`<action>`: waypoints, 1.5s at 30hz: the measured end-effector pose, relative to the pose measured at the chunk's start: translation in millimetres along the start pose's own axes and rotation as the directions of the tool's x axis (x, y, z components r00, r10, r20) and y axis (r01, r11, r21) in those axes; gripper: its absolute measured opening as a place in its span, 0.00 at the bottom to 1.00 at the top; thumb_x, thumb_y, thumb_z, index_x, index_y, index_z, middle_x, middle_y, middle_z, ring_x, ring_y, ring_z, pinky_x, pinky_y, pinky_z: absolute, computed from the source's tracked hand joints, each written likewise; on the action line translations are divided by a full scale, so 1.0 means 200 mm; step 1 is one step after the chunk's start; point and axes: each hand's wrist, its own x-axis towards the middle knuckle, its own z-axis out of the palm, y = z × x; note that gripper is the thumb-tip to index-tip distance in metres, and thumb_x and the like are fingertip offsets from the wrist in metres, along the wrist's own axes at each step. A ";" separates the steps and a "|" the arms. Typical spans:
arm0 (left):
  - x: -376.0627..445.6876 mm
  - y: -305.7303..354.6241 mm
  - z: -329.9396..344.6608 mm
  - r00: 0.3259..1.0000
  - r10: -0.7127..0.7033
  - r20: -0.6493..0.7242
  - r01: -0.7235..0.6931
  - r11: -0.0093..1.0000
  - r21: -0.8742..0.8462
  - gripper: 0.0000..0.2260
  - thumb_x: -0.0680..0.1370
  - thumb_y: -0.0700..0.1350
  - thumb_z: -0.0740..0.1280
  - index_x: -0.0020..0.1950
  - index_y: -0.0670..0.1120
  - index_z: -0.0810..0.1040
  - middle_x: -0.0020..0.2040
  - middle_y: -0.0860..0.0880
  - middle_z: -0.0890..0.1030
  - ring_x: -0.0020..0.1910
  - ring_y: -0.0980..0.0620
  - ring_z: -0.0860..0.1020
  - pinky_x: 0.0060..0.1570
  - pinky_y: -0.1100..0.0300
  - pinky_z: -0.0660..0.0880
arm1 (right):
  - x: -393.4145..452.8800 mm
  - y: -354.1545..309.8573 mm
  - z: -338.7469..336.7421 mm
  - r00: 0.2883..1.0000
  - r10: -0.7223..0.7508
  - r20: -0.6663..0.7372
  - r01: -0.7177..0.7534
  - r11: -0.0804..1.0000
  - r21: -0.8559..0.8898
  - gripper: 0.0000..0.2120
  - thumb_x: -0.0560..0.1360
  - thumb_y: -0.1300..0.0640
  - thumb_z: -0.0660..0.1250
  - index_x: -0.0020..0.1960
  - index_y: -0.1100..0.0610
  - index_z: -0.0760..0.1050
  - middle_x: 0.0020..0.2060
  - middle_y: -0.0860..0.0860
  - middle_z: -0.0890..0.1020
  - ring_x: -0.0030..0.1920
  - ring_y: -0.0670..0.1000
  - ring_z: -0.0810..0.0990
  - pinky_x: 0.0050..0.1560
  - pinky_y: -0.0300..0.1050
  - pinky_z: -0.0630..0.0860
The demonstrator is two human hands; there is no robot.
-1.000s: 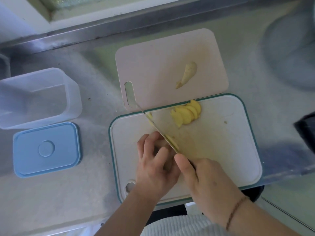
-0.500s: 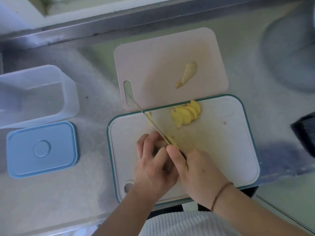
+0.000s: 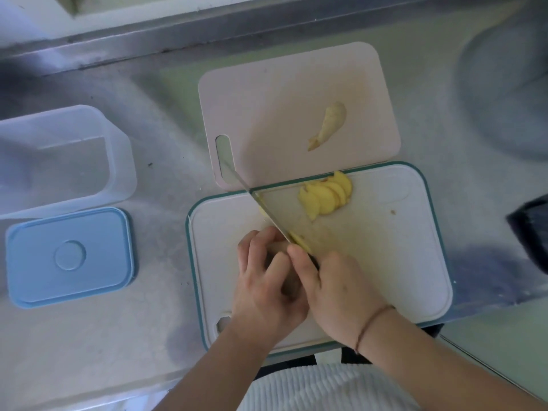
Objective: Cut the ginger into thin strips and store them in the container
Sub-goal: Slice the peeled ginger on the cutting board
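Note:
My left hand (image 3: 267, 277) presses a ginger piece (image 3: 278, 247) down on the white, teal-rimmed cutting board (image 3: 400, 277); the fingers hide most of it. My right hand (image 3: 335, 292) grips a knife (image 3: 261, 206), its blade angled up-left and resting against the ginger, with a fresh yellow slice (image 3: 299, 241) at the blade. A fan of ginger slices (image 3: 326, 195) lies near the board's far edge. Another ginger piece (image 3: 329, 124) lies on the pink board (image 3: 267, 114) behind. The clear container (image 3: 118, 161) stands empty at the left.
The blue lid (image 3: 68, 256) lies flat in front of the container on the steel counter (image 3: 166, 262). A dark object (image 3: 530, 229) sits at the right edge. A raised steel ledge (image 3: 178, 37) runs along the back.
My right hand and the knife have slid slightly left along the ginger in a slicing stroke. The slices, the boards and the container have stayed in place.

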 end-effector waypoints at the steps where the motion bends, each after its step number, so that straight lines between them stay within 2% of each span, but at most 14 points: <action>1: 0.00 0.00 0.00 1.000 0.003 -0.002 -0.003 1.000 -0.006 0.11 0.71 0.42 0.73 0.47 0.45 0.72 0.57 0.36 0.77 0.54 0.35 0.73 0.61 0.57 0.67 | 0.03 -0.01 0.01 1.000 -0.018 -0.001 0.018 1.000 -0.002 0.34 0.70 0.28 0.41 0.30 0.54 0.70 0.22 0.49 0.72 0.23 0.46 0.72 0.26 0.39 0.66; 7: 0.01 0.02 -0.01 1.000 0.017 -0.023 -0.017 1.000 -0.020 0.10 0.73 0.44 0.71 0.46 0.46 0.70 0.57 0.37 0.77 0.56 0.36 0.73 0.62 0.57 0.66 | -0.13 0.12 0.01 1.000 -0.024 0.010 0.023 0.999 0.035 0.32 0.71 0.28 0.41 0.28 0.53 0.63 0.19 0.49 0.67 0.23 0.47 0.66 0.28 0.41 0.65; 10: 0.01 0.02 -0.01 1.000 0.013 -0.009 -0.013 1.000 -0.001 0.12 0.70 0.39 0.73 0.46 0.46 0.70 0.58 0.37 0.77 0.56 0.35 0.73 0.63 0.58 0.66 | -0.29 0.24 -0.03 0.999 0.052 0.001 -0.052 0.998 0.030 0.38 0.65 0.19 0.36 0.27 0.51 0.64 0.25 0.43 0.75 0.29 0.46 0.72 0.34 0.39 0.68; 12: 0.00 0.02 -0.01 1.000 0.015 -0.002 -0.015 1.000 0.012 0.13 0.70 0.38 0.73 0.46 0.46 0.70 0.58 0.37 0.77 0.56 0.34 0.73 0.63 0.58 0.65 | -0.32 0.27 -0.03 0.997 0.082 0.013 -0.082 0.997 0.004 0.41 0.62 0.18 0.34 0.26 0.53 0.64 0.27 0.40 0.76 0.30 0.45 0.73 0.34 0.38 0.68; 15: 0.00 0.02 0.00 1.000 0.022 -0.009 -0.022 1.000 0.018 0.08 0.74 0.42 0.69 0.47 0.45 0.71 0.58 0.37 0.76 0.57 0.35 0.73 0.63 0.59 0.66 | -0.17 0.18 0.00 0.999 0.020 0.044 -0.020 1.000 0.016 0.38 0.68 0.25 0.38 0.28 0.56 0.65 0.22 0.52 0.70 0.25 0.48 0.68 0.31 0.42 0.66; 19: 0.00 0.04 0.00 0.999 0.001 -0.052 -0.001 1.000 0.001 0.07 0.78 0.47 0.66 0.46 0.45 0.71 0.57 0.37 0.77 0.55 0.36 0.73 0.56 0.50 0.72 | -0.02 0.06 0.03 0.999 -0.042 -0.016 0.043 0.997 0.060 0.32 0.72 0.30 0.46 0.27 0.55 0.67 0.19 0.50 0.69 0.20 0.47 0.68 0.25 0.41 0.65; 22: 0.00 0.04 -0.01 0.999 -0.001 -0.054 0.000 1.000 -0.003 0.09 0.78 0.48 0.66 0.48 0.42 0.76 0.58 0.40 0.77 0.56 0.39 0.74 0.58 0.51 0.70 | -0.10 0.11 0.01 0.995 -0.092 -0.028 0.092 0.995 0.023 0.31 0.72 0.29 0.44 0.26 0.53 0.63 0.18 0.49 0.65 0.20 0.48 0.66 0.25 0.40 0.64; 25: 0.02 0.08 -0.04 0.997 -0.072 -0.039 0.071 0.997 -0.008 0.11 0.72 0.46 0.70 0.47 0.38 0.79 0.56 0.43 0.77 0.55 0.43 0.73 0.57 0.53 0.71 | -0.21 0.19 -0.09 0.985 -0.162 -0.056 0.165 0.985 0.053 0.33 0.73 0.27 0.43 0.28 0.53 0.63 0.20 0.48 0.66 0.23 0.46 0.66 0.28 0.39 0.65; 27: 0.06 0.11 -0.07 0.992 -0.125 -0.010 0.125 0.992 0.004 0.11 0.71 0.46 0.69 0.48 0.40 0.78 0.55 0.46 0.77 0.56 0.46 0.72 0.57 0.57 0.71 | -0.27 0.24 -0.17 0.982 -0.168 -0.091 0.179 0.975 0.130 0.32 0.72 0.25 0.46 0.29 0.52 0.63 0.21 0.48 0.66 0.24 0.45 0.65 0.28 0.36 0.63; 29: 0.12 0.14 -0.10 0.981 -0.190 0.034 0.188 0.981 0.053 0.14 0.71 0.48 0.66 0.53 0.42 0.78 0.55 0.50 0.77 0.57 0.49 0.72 0.57 0.59 0.71 | -0.30 0.29 -0.23 0.985 -0.092 -0.146 0.122 0.969 0.213 0.32 0.71 0.24 0.47 0.29 0.52 0.63 0.21 0.49 0.63 0.23 0.45 0.63 0.28 0.42 0.63; 32: 0.24 0.18 -0.15 0.926 -0.321 0.197 0.289 0.941 0.175 0.21 0.69 0.53 0.63 0.60 0.49 0.78 0.56 0.56 0.78 0.57 0.52 0.72 0.57 0.56 0.70 | -0.29 0.37 -0.29 0.981 0.028 -0.189 0.022 0.966 0.259 0.34 0.68 0.23 0.48 0.28 0.54 0.61 0.20 0.49 0.60 0.22 0.45 0.59 0.27 0.44 0.58; 36: 0.35 0.18 -0.18 0.841 -0.340 0.420 0.216 0.924 0.316 0.14 0.71 0.51 0.64 0.55 0.52 0.81 0.50 0.56 0.79 0.51 0.51 0.76 0.56 0.53 0.72 | -0.27 0.41 -0.32 0.978 0.052 -0.201 0.006 0.960 0.279 0.34 0.69 0.24 0.48 0.28 0.55 0.61 0.19 0.49 0.61 0.21 0.45 0.60 0.28 0.43 0.59; 41: 0.45 0.18 -0.17 0.779 -0.386 0.494 0.229 0.909 0.349 0.04 0.80 0.46 0.67 0.52 0.49 0.80 0.48 0.54 0.77 0.47 0.51 0.75 0.49 0.58 0.72 | -0.27 0.39 -0.30 0.980 0.062 -0.187 0.002 0.947 0.322 0.35 0.69 0.24 0.48 0.28 0.56 0.59 0.20 0.49 0.60 0.22 0.45 0.59 0.29 0.42 0.58; 45: 0.47 0.15 -0.16 0.797 -0.411 0.443 0.318 0.908 0.271 0.04 0.80 0.42 0.67 0.49 0.51 0.79 0.44 0.53 0.80 0.43 0.53 0.76 0.43 0.62 0.71 | -0.27 0.40 -0.30 0.984 0.056 -0.166 0.004 0.940 0.341 0.35 0.69 0.24 0.48 0.29 0.56 0.60 0.21 0.50 0.60 0.23 0.46 0.59 0.30 0.43 0.59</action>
